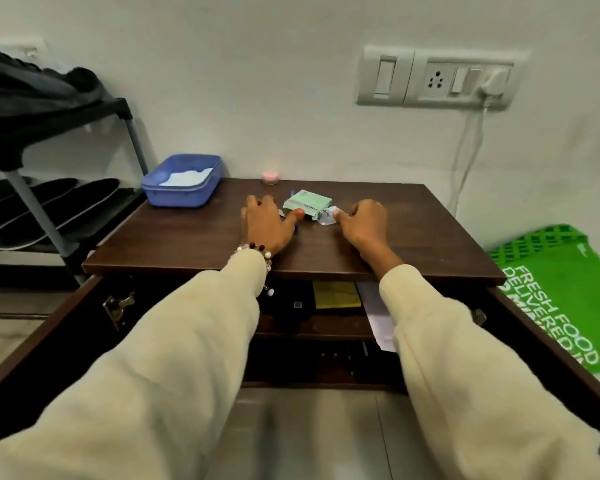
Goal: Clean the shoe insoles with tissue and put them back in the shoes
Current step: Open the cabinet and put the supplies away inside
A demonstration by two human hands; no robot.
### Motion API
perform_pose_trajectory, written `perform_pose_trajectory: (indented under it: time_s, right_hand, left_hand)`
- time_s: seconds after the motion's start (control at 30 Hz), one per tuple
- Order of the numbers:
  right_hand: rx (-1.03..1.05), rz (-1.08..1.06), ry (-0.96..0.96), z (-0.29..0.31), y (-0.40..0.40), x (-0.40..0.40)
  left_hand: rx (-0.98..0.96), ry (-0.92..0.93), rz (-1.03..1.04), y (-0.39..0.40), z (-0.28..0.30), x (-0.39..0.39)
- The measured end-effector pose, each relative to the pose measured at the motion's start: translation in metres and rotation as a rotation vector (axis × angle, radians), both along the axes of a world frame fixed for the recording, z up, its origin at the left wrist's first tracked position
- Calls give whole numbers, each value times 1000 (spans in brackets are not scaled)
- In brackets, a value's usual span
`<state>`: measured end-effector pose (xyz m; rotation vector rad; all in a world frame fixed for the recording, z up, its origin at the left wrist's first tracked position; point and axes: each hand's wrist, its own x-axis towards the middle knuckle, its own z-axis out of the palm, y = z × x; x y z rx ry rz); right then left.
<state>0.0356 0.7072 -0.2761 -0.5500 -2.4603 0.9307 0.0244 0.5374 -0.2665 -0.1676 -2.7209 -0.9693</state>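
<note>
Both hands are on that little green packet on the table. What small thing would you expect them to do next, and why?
Probably tear open the green tissue packet and draw out a tissue. The left hand touches its left end with the thumb, while the right hand pinches the crumpled clear wrapper at its right end. No tissue is out yet.

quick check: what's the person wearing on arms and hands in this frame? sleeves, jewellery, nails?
Both arms wear long, loose cream sleeves of soft, slightly fuzzy fabric, ending at the wrists. The left hand has a beaded bracelet at the wrist, mixing pale and dark beads with a small dangling bit, a thin ring on one finger, and red-orange polish on the thumbnail. The right hand is bare, with no bracelet or ring visible.
</note>
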Motion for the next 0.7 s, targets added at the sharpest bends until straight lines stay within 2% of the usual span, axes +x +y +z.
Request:
perform_pose_trajectory:
  time_s: [0.23,0.4,0.57,0.7]
  right_hand:
    - [59,-33,-26,-3,-1,-11]
    - [-86,-34,24,0,-2,-5]
    - [-152,-107,88,8,-4,6]
    - [-408,-118,282,9,-1,13]
  left_hand:
    - [-202,-65,29,20,2,-21]
    - [-203,-52,13,22,2,-25]
    - [-70,0,16,19,3,-21]
    - [185,91,-31,14,6,-12]
